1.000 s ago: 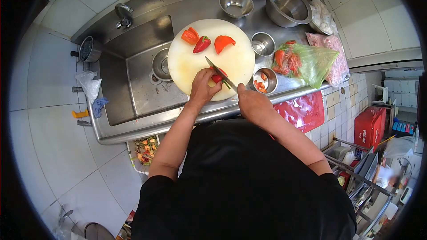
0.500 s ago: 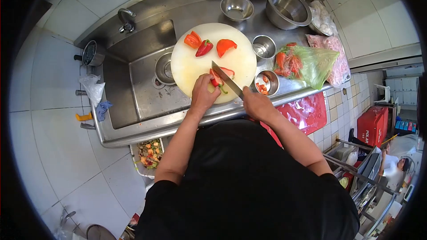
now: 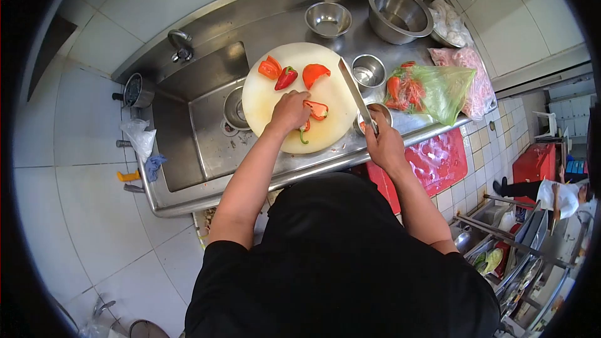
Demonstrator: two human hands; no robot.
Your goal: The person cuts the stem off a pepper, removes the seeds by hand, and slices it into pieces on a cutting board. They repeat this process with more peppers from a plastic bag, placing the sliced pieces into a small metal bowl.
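Observation:
On the round white cutting board (image 3: 263, 97), my left hand (image 3: 291, 112) is closed around the edge of a cut red pepper piece (image 3: 318, 110). Below it lies a pepper part with a green stem (image 3: 304, 131). Farther back are an orange-red piece (image 3: 270, 67), a whole-looking red pepper (image 3: 286, 78) and a broad red piece (image 3: 316, 75). My right hand (image 3: 385, 144) grips a knife (image 3: 354, 91), its blade pointing away from me over the board's right edge. Under that hand, a small steel bowl (image 3: 389, 116) of red scraps is partly hidden.
A small steel bowl (image 3: 369, 71), a medium bowl (image 3: 328, 20) and a large pot (image 3: 400, 14) stand behind. To the right are a green plastic bag (image 3: 444, 91) with red peppers and a pink bag (image 3: 476, 81). The sink (image 3: 181, 144) is left. Another person (image 3: 557, 197) is far right.
My right hand has lifted the knife off the pepper and moved right to the small scrap bowl. My left hand has shifted slightly up over the pepper piece.

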